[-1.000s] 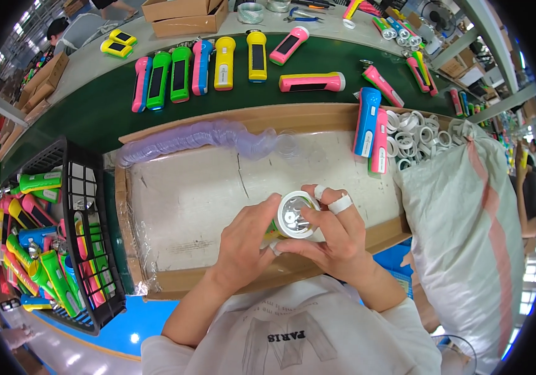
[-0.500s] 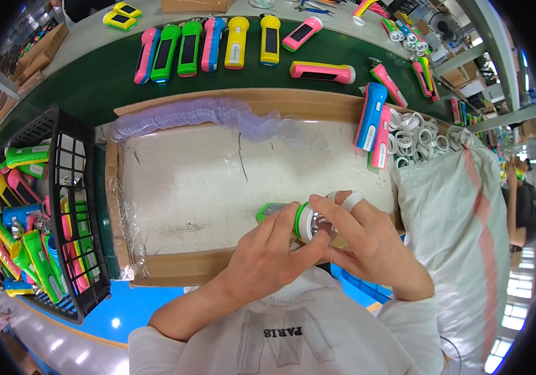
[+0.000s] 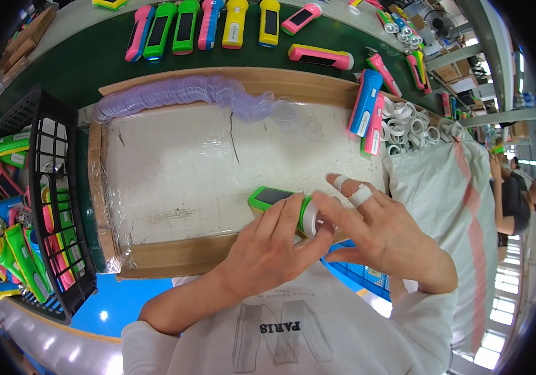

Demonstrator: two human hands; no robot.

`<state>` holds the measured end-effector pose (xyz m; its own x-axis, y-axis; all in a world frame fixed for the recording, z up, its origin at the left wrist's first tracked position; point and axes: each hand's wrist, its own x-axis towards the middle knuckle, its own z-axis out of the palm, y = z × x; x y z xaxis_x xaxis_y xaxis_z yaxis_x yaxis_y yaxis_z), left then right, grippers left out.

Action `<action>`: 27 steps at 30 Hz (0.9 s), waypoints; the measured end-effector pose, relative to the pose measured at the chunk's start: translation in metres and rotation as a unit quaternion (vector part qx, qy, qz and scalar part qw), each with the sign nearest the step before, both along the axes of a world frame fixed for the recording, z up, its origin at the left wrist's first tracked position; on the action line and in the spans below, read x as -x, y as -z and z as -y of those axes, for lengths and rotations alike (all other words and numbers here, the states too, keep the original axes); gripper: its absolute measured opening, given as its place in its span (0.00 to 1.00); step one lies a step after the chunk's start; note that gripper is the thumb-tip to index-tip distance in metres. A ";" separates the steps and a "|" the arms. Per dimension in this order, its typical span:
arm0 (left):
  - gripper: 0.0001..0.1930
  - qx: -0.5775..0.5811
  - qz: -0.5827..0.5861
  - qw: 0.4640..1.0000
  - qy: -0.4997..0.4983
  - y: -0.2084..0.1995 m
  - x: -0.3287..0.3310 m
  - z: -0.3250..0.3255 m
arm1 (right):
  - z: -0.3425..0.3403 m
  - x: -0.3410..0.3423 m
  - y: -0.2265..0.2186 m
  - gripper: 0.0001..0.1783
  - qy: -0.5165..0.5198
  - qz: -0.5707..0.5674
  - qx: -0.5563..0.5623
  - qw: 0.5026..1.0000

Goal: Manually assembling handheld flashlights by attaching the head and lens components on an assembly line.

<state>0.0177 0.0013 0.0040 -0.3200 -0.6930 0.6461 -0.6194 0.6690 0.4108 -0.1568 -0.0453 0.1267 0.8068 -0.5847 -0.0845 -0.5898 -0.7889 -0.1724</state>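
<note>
Grn torch (image 3: 263, 199) w/ 1 blk panel (image 3: 274, 195), wht head ring (image 3: 310, 219).

Green flashlight (image 3: 271, 197) | dark panel (image 3: 275, 195) upward | white ring (image 3: 310, 217) at right end (partly hidden) | over tray's (image 3: 174, 250) near side

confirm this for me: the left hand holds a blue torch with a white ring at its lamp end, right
The colour is wrong: the head view shows the left hand holding a green torch, with a white ring at its lamp end.

The tray (image 3: 174, 162) lies open; a basket (image 3: 33, 169) blocks left.
</note>
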 end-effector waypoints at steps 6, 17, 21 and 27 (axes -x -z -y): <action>0.15 -0.017 -0.021 0.999 0.023 -0.001 0.003 0.003 | -0.009 0.008 0.016 0.30 0.048 -0.065 -0.004 0.997; 0.15 -0.018 -0.022 1.000 0.010 0.000 0.005 0.008 | 0.000 0.010 0.014 0.35 0.069 -0.066 -0.042 0.995; 0.16 -0.005 -0.009 1.000 -0.004 0.002 0.004 0.010 | 0.019 0.007 0.004 0.33 -0.081 -0.024 0.000 0.996; 0.17 -0.021 -0.009 1.000 0.018 -0.002 0.005 0.015 | 0.016 0.007 0.004 0.36 0.033 -0.047 -0.029 0.998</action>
